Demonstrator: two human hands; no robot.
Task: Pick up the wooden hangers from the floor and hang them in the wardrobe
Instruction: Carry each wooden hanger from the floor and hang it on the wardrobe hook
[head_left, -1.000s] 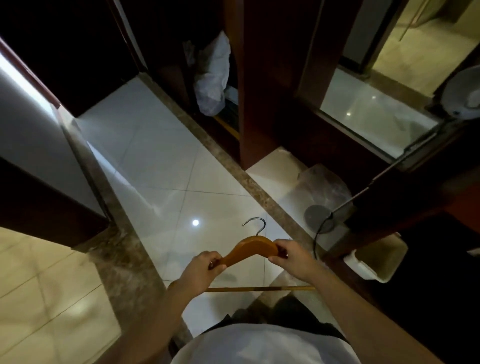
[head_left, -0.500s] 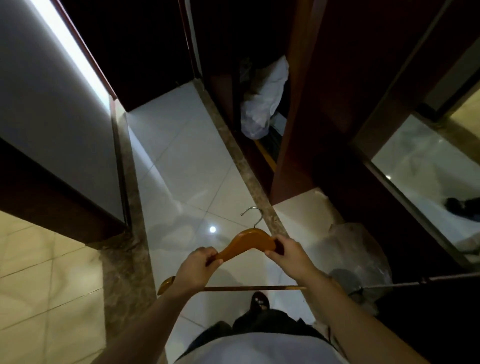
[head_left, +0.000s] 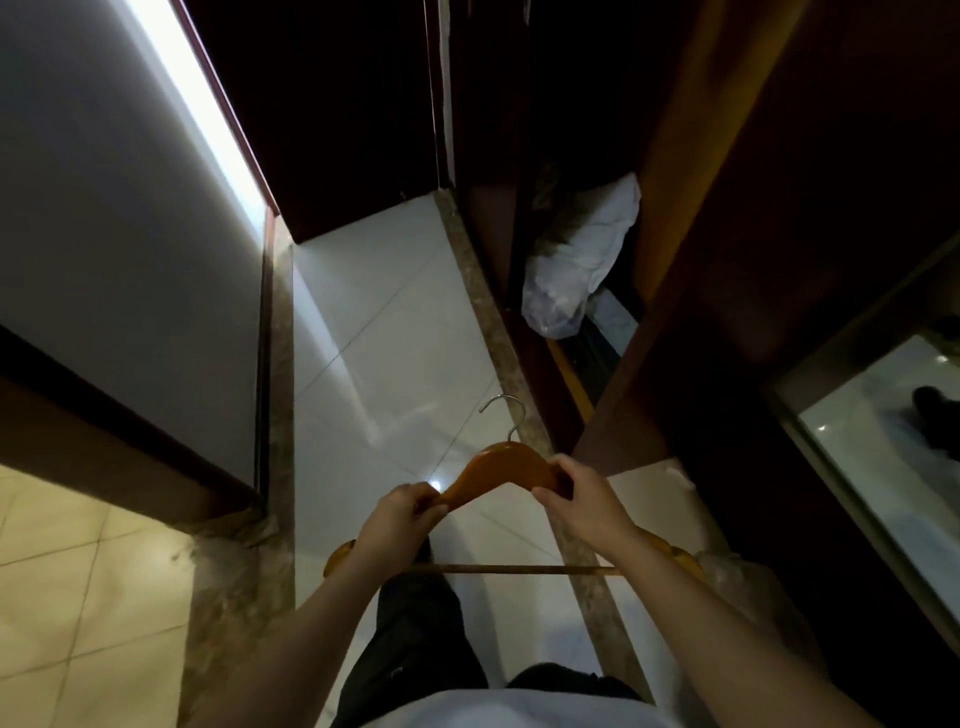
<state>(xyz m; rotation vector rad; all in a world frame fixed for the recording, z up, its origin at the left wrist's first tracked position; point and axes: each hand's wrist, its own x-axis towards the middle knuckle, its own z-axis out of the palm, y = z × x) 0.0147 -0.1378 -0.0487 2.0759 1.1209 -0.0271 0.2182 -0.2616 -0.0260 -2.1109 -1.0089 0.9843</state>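
A wooden hanger (head_left: 501, 470) with a metal hook and a thin crossbar is held level in front of my body, over the white floor tiles. My left hand (head_left: 402, 517) grips its left shoulder and my right hand (head_left: 582, 499) grips its right shoulder. The hook points forward, away from me. The dark wooden wardrobe (head_left: 670, 223) stands open ahead on the right, its upper part too dark to make out. No other hanger shows on the floor.
A white plastic bag (head_left: 582, 260) sits low inside the wardrobe. A grey wall panel (head_left: 114, 208) lines the left side of the narrow tiled passage. A mirror (head_left: 883, 447) stands at the right. Crumpled clear plastic (head_left: 743, 577) lies on the floor by my right arm.
The view has swung left and forward along the passage, bringing the wardrobe opening closer. Both hands keep the same grip on the hanger.
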